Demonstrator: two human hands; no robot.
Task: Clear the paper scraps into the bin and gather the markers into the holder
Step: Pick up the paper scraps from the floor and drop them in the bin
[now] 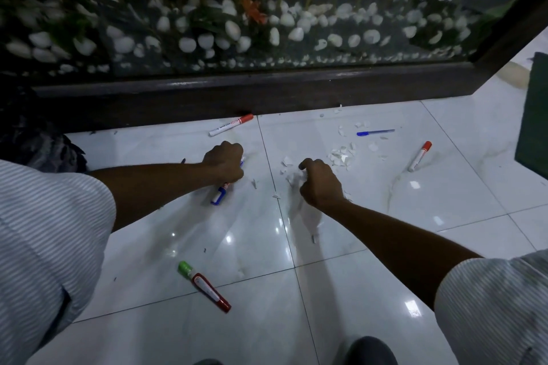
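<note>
— Left hand (224,161)?
— Fisted on the white tiled floor (370,290), grip curled round a blue-capped marker (218,194); capped end poking out below the fist, toward the camera.

— Right hand (320,182)?
— Just right of the left hand, knuckles up, grip closed over a wad of white paper scraps (295,178).

— More scraps?
— Loose pile of torn paper (341,155) beyond the right hand, on its right side; smaller bits strewn farther out toward the dark wooden ledge (252,89).

— Other pens?
— Red-capped marker (231,125) beyond the left hand, against the ledge. Blue pen (375,132) well right of that, among the scraps. Second red-capped marker (419,156) far right of the right hand. Green-capped red marker (204,286) nearer the camera than the left hand, well apart from it.

— Backdrop?
— Glass panel above the ledge, white pebbles (231,29) and plant stems behind. Striped sleeves (50,216) at both lower corners. Bin and holder: cannot tell from this view.
</note>
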